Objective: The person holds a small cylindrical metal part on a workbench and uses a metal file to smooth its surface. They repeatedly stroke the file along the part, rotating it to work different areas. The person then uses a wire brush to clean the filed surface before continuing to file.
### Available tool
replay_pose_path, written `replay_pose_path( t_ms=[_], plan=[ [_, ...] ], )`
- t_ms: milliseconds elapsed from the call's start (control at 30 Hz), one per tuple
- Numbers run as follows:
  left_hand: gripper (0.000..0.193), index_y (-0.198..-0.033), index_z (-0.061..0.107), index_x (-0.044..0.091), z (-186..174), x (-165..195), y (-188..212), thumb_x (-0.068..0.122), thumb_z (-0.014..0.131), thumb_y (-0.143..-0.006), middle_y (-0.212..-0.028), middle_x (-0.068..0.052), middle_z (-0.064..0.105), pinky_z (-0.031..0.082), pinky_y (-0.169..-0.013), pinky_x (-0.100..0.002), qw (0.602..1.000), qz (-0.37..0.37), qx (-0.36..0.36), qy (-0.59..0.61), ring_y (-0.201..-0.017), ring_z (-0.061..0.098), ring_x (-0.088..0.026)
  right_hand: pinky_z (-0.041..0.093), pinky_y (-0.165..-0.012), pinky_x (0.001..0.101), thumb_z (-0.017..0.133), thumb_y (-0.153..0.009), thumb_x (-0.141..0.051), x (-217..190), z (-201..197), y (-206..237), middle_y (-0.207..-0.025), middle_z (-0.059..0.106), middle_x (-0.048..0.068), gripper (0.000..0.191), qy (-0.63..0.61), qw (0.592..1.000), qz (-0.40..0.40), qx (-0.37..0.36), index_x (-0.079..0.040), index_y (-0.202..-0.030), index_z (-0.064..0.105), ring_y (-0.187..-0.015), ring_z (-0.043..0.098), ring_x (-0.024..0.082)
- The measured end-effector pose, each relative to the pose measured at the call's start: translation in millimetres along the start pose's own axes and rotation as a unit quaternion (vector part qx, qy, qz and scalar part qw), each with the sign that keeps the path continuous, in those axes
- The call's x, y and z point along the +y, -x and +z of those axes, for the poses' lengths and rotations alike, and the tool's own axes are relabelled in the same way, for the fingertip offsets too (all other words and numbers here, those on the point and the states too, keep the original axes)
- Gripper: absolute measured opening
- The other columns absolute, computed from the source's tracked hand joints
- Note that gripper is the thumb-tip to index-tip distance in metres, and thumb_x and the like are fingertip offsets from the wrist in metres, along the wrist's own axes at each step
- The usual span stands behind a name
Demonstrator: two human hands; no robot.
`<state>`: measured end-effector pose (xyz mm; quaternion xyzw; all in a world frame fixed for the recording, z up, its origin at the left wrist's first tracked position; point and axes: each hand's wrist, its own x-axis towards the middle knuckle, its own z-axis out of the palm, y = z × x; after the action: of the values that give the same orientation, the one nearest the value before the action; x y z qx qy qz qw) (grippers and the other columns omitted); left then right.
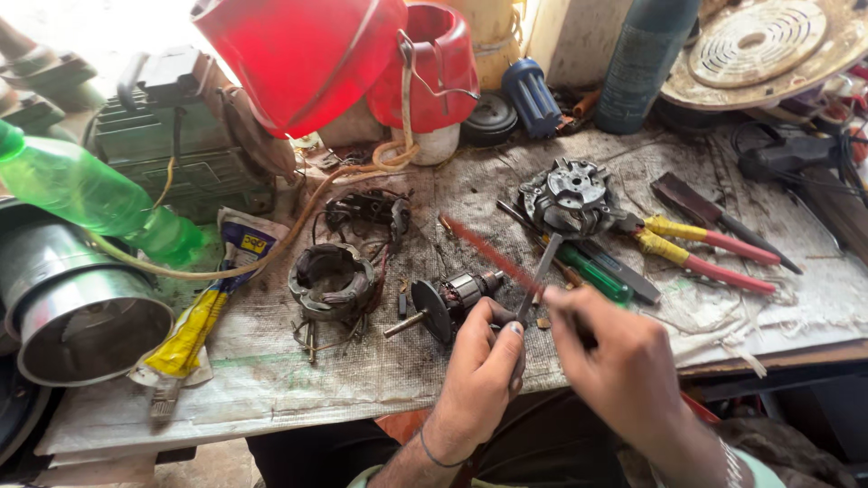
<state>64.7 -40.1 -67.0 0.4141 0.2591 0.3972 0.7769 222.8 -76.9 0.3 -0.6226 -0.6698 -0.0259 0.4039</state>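
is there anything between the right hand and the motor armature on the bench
Nothing loose lies between them. The left hand already steadies the armature at its near end, and the right hand works beside it, its thin red tool reaching over the armature.

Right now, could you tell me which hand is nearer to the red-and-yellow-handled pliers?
The right hand. It sits just below the pliers; the left hand is farther left, at the motor armature.
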Motion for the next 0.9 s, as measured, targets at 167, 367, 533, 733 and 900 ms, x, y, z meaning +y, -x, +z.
replay_pose_path(
  t_ms=[167,367,533,733,900],
  plan=[
    [0.010,-0.102,0.045,0.005,-0.6,0.6,0.2,0.012,0.050,-0.106,-0.064,0.003,0.046,0.032,-0.043,-0.022,1.000,0.008,-0.003,0.009,-0.049,0.040,-0.005,0.053,-0.058,0.0354,0.071,-0.093,-0.006,-4.1,0.4,3.6,-0.088,0.073,0.016,0.015,0.049,0.995,-0.063,0.057,-0.003,-0.108,0.067,-0.068,0.072,0.026],
    [0.010,-0.101,0.045,0.005,1.0,1.7,0.6,0.013,0.050,-0.106,-0.063,0.003,0.046,0.033,-0.043,-0.022,1.000,0.004,-0.003,-0.002,-0.049,0.042,-0.005,0.051,-0.055,0.0384,0.073,-0.092,-0.005,-1.9,-1.5,2.9,-0.077,0.070,0.016,0.015,0.059,0.997,0.015,0.037,-0.002,-0.106,0.071,-0.063,0.070,0.027],
    [0.009,-0.103,0.045,0.005,0.7,3.6,0.5,0.013,0.049,-0.106,-0.064,0.003,0.046,0.034,-0.044,-0.022,1.000,0.013,-0.006,-0.009,-0.050,0.041,-0.005,0.055,-0.060,0.0359,0.071,-0.089,-0.005,-2.5,-1.0,1.5,-0.085,0.071,0.015,0.015,-0.007,0.997,-0.071,0.008,-0.004,-0.104,0.071,-0.071,0.073,0.026],
    [0.009,-0.102,0.046,0.006,0.7,3.9,-0.2,0.013,0.050,-0.106,-0.064,0.004,0.046,0.034,-0.044,-0.022,1.000,0.018,-0.002,-0.007,-0.050,0.041,-0.005,0.050,-0.054,0.0364,0.072,-0.091,-0.008,-2.7,-1.3,2.5,-0.073,0.068,0.014,0.007,0.033,0.999,0.029,-0.007,-0.004,-0.097,0.073,-0.059,0.066,0.023],
    [0.010,-0.100,0.046,0.006,0.1,3.2,0.0,0.013,0.051,-0.106,-0.061,0.002,0.046,0.032,-0.042,-0.022,1.000,0.020,-0.003,-0.013,-0.047,0.040,-0.005,0.049,-0.053,0.0382,0.074,-0.093,-0.003,-4.0,-5.3,-3.0,-0.077,0.069,0.017,0.016,0.067,0.996,0.026,0.047,-0.001,-0.109,0.072,-0.063,0.070,0.030]
  ],
)
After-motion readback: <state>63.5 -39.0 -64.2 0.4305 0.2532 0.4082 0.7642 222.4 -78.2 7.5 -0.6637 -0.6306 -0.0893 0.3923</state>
